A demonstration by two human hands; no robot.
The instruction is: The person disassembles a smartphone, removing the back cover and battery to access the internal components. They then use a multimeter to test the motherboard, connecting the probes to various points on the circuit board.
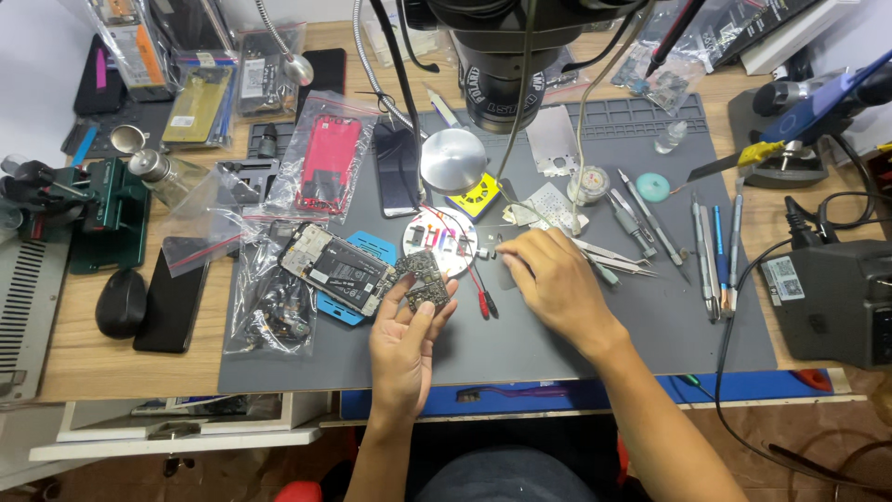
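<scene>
A small dark circuit board (423, 280) is being pinched by its edges in the left hand (406, 336), just left of frame centre. Light, stiff and fragile, it is judged best held by its rims. To its right, a tiny part, too small to identify, is being touched on the grey mat (650, 335) by the closed fingertips of the right hand (555, 279), beside the white round tray (437, 240).

The right hand (556, 279) hides its own fingertips and whatever they pinch beside the white disc (441, 242). The microscope (506, 56) above the disc is cut off by the top edge. Parts on the disc are too small to tell.
</scene>
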